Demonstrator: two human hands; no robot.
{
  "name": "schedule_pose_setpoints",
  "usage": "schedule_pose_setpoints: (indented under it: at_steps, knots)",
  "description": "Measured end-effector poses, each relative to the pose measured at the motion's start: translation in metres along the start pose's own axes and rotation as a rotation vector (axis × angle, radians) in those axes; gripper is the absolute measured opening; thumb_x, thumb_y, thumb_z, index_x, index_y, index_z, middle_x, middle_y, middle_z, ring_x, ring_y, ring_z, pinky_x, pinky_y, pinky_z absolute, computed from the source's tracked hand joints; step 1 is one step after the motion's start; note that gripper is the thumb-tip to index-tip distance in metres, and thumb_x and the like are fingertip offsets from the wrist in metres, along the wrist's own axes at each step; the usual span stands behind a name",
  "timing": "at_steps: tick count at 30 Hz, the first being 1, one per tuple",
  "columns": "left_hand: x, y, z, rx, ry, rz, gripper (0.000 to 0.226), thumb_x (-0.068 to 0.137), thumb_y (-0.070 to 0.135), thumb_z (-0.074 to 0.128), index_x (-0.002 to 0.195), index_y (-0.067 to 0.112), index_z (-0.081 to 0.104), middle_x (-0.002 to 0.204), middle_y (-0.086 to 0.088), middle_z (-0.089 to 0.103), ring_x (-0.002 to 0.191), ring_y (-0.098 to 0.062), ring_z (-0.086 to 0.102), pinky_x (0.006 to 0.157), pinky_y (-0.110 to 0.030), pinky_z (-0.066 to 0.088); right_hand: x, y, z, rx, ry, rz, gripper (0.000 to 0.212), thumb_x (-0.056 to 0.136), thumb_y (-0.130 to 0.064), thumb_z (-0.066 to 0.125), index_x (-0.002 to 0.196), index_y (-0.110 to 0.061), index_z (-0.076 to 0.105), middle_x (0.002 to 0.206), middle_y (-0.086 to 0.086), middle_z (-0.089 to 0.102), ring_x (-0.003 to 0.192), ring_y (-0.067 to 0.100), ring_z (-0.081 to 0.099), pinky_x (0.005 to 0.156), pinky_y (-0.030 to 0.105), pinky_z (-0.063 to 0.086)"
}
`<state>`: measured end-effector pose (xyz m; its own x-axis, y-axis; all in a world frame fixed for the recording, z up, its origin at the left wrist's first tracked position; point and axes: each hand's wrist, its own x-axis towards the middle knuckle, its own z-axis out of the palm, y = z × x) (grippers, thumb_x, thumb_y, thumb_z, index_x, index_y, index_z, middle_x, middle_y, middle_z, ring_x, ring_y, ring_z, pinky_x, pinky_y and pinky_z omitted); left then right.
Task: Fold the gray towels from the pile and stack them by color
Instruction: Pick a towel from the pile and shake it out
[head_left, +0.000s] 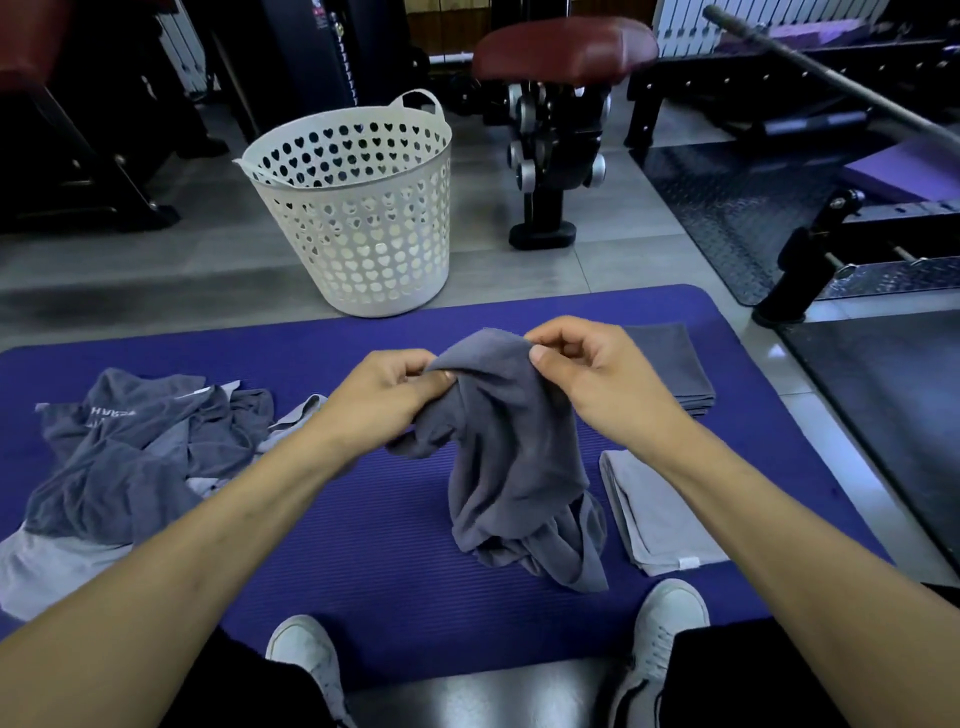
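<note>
My left hand (387, 395) and right hand (592, 371) each pinch the dark gray towel (511, 467); it hangs crumpled, bottom bunched on the purple mat (363, 545).

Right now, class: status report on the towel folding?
Both hands pinching crumpled dark gray towel. Unfolded pile waiting. Nothing blocking.

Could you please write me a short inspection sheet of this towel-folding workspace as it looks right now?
Surface: purple mat on a gray floor.
Job's things: dark gray towel held up, lower end bunched on the mat; unfolded pile at left; folded dark stack and folded light stack at right.
Clutter: nothing seen.
Grippers: left hand and right hand pinch the towel's top edge.
Cables: nothing seen.
Surroundings: white basket, gym bench, barbell.
</note>
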<state>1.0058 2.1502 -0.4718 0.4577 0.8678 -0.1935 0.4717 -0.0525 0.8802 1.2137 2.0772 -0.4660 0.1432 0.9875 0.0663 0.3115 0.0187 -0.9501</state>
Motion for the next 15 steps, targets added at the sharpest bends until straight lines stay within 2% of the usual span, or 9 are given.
schedule_pose_setpoints:
  at_steps: [3, 5, 9, 10, 11, 13, 14, 15]
  knots:
    - [-0.002, 0.009, -0.005, -0.116, 0.116, 0.018, 0.018, 0.094, 0.018, 0.063, 0.079, 0.017, 0.073, 0.075, -0.005, 0.073, 0.069, -0.013, 0.064, 0.064, -0.029, 0.049, 0.001, 0.010, 0.014, 0.062, 0.043, 0.102, 0.011, 0.098, -0.024, 0.060, 0.092, -0.024, 0.069, 0.076, -0.017, 0.068, 0.072, -0.007, 0.060, 0.069, 0.008, 0.043]
    - [-0.004, 0.014, -0.008, -0.202, 0.163, 0.020, 0.021, 0.094, 0.015, 0.062, 0.078, 0.018, 0.074, 0.078, -0.005, 0.074, 0.072, -0.013, 0.068, 0.067, -0.028, 0.052, -0.002, 0.020, 0.026, 0.057, -0.013, 0.124, 0.013, 0.094, -0.039, 0.062, 0.100, -0.029, 0.069, 0.090, -0.014, 0.070, 0.083, -0.007, 0.062, 0.078, 0.012, 0.044]
    - [-0.008, 0.014, -0.018, -0.295, 0.275, -0.043, 0.021, 0.095, 0.015, 0.061, 0.079, 0.016, 0.075, 0.081, -0.006, 0.076, 0.076, -0.016, 0.069, 0.073, -0.032, 0.052, -0.014, 0.042, 0.042, -0.062, -0.185, 0.132, 0.057, 0.080, -0.064, 0.066, 0.127, -0.034, 0.056, 0.114, -0.015, 0.064, 0.104, -0.003, 0.061, 0.086, 0.020, 0.050]
    - [-0.009, 0.012, -0.020, -0.288, 0.303, -0.059, 0.022, 0.095, 0.016, 0.061, 0.079, 0.017, 0.075, 0.079, -0.004, 0.075, 0.074, -0.015, 0.069, 0.071, -0.030, 0.052, -0.016, 0.046, 0.045, -0.136, -0.209, 0.129, 0.059, 0.078, -0.063, 0.069, 0.127, -0.034, 0.055, 0.115, -0.017, 0.064, 0.104, -0.003, 0.060, 0.086, 0.019, 0.051]
    - [-0.009, 0.010, -0.021, -0.276, 0.325, -0.068, 0.023, 0.095, 0.016, 0.060, 0.077, 0.018, 0.074, 0.076, -0.002, 0.075, 0.071, -0.012, 0.068, 0.067, -0.027, 0.052, -0.017, 0.052, 0.047, -0.220, -0.218, 0.118, 0.052, 0.080, -0.056, 0.071, 0.123, -0.031, 0.057, 0.111, -0.017, 0.065, 0.100, -0.002, 0.062, 0.083, 0.020, 0.052]
    - [-0.009, 0.007, -0.023, -0.238, 0.363, -0.078, 0.022, 0.095, 0.018, 0.061, 0.077, 0.017, 0.073, 0.069, 0.002, 0.071, 0.063, -0.009, 0.064, 0.058, -0.023, 0.049, -0.015, 0.056, 0.048, -0.394, -0.166, 0.075, 0.017, 0.088, -0.033, 0.070, 0.099, -0.022, 0.064, 0.087, -0.009, 0.068, 0.080, 0.005, 0.063, 0.071, 0.031, 0.054]
    - [-0.009, 0.005, -0.024, -0.170, 0.387, -0.079, 0.020, 0.095, 0.021, 0.062, 0.077, 0.016, 0.072, 0.067, 0.003, 0.069, 0.060, -0.009, 0.061, 0.056, -0.023, 0.046, -0.012, 0.057, 0.047, -0.446, -0.122, 0.061, 0.009, 0.090, -0.023, 0.067, 0.085, -0.017, 0.063, 0.075, -0.003, 0.066, 0.070, 0.012, 0.061, 0.066, 0.038, 0.052]
    - [-0.008, 0.002, -0.025, -0.042, 0.410, -0.079, 0.019, 0.093, 0.025, 0.063, 0.078, 0.017, 0.070, 0.066, 0.003, 0.066, 0.059, -0.010, 0.059, 0.055, -0.023, 0.044, -0.009, 0.056, 0.045, -0.461, -0.071, 0.046, 0.013, 0.089, -0.017, 0.065, 0.078, -0.012, 0.061, 0.068, 0.002, 0.064, 0.066, 0.017, 0.060, 0.062, 0.042, 0.051]
